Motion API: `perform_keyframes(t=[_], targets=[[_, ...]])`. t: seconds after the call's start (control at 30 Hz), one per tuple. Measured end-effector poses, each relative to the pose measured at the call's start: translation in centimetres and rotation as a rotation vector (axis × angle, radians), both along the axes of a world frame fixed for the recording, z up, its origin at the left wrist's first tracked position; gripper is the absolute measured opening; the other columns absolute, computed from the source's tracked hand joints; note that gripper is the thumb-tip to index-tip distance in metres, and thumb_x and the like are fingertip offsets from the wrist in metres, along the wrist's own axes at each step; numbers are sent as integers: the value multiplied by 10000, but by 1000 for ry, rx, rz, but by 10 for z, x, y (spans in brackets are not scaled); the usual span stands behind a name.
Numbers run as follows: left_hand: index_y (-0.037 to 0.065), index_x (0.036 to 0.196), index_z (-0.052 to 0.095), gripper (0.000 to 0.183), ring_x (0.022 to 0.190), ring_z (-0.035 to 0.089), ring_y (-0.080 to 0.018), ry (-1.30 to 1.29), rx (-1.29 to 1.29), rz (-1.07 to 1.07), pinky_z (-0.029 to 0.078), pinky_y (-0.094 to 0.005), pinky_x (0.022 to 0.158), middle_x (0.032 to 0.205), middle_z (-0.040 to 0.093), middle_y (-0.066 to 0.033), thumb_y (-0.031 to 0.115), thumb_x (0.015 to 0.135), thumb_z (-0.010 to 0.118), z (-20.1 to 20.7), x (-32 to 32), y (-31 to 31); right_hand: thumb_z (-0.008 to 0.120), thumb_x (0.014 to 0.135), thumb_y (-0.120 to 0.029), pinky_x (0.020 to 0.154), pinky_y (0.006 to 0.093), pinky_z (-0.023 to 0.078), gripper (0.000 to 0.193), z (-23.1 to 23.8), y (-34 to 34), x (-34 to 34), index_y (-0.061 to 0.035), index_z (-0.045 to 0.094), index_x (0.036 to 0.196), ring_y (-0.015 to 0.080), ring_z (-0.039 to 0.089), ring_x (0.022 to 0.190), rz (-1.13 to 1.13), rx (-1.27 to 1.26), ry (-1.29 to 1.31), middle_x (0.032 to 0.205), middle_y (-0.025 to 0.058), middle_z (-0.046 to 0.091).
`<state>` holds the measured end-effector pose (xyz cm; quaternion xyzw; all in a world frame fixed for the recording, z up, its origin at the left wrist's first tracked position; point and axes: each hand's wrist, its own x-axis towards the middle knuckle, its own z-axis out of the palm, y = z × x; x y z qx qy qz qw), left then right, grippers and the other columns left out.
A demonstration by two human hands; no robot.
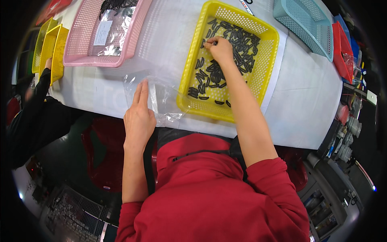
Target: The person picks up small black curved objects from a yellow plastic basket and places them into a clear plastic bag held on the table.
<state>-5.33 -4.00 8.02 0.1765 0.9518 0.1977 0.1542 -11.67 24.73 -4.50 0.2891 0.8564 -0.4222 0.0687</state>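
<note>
My left hand (139, 119) is at the table's near edge, holding a clear plastic bag (163, 101). Its fingers point away from me along the bag, which spreads to the right and touches the yellow basket's near left corner. My right hand (221, 49) reaches into the yellow perforated basket (183, 82), its fingers curled in a pinch over small black curved pieces (242, 50). Some black shows at the fingertips, though how many pieces they hold is hidden. Pieces lie heaped toward the basket's right side and scattered along its left and near sides.
A pink basket (90, 60) holding black pieces and a labelled clear bag (115, 36) stands at left. Farther left, another person's hand (48, 63) touches yellow baskets (59, 52). Blue (308, 28) and red baskets (340, 56) stand at right. A marker-like stick (246, 7) lies beyond the basket.
</note>
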Motion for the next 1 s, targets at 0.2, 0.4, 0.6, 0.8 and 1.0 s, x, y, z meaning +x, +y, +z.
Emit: perform_keyframes(t=[0.2, 0.4, 0.6, 0.8, 1.0], targets=[[42, 1407, 334, 741, 746, 625, -400, 29, 4, -7, 513, -448, 640, 1382, 437, -210, -101, 697, 491, -3, -1, -2, 734, 756, -251, 765, 392, 510, 274, 3, -14, -14, -50, 684, 935, 303, 657, 863, -21, 268, -175, 922, 151, 684], [31, 1398, 342, 722, 772, 628, -410, -4, -4, -10, 516, -456, 654, 1375, 442, -215, -96, 703, 490, -4, -4, 3, 728, 762, -219, 729, 374, 514, 267, 3, 0, 0, -1, 673, 907, 257, 662, 809, -27, -10, -78, 825, 112, 688], [37, 1399, 342, 719, 778, 627, -414, 9, -9, -16, 518, -459, 662, 1370, 444, -220, -93, 707, 487, -2, -8, 4, 738, 753, -221, 693, 350, 508, 212, -11, 12, 8, -39, 692, 852, 230, 662, 751, -217, -312, 55, 762, 99, 680], [44, 1404, 338, 734, 775, 626, -415, 17, -2, -5, 515, -456, 655, 1360, 450, -231, -99, 700, 491, -2, -7, 0, 745, 741, -297, 746, 387, 514, 271, 5, -13, -22, -59, 713, 866, 306, 664, 818, -165, 180, -121, 841, 143, 699], [34, 1396, 347, 721, 784, 626, -414, 25, -4, 21, 514, -452, 651, 1356, 452, -237, -99, 701, 488, -4, -1, -6, 706, 763, -196, 643, 319, 493, 221, -3, 19, -12, 11, 680, 839, 200, 637, 725, -355, -561, 50, 748, 92, 648]])
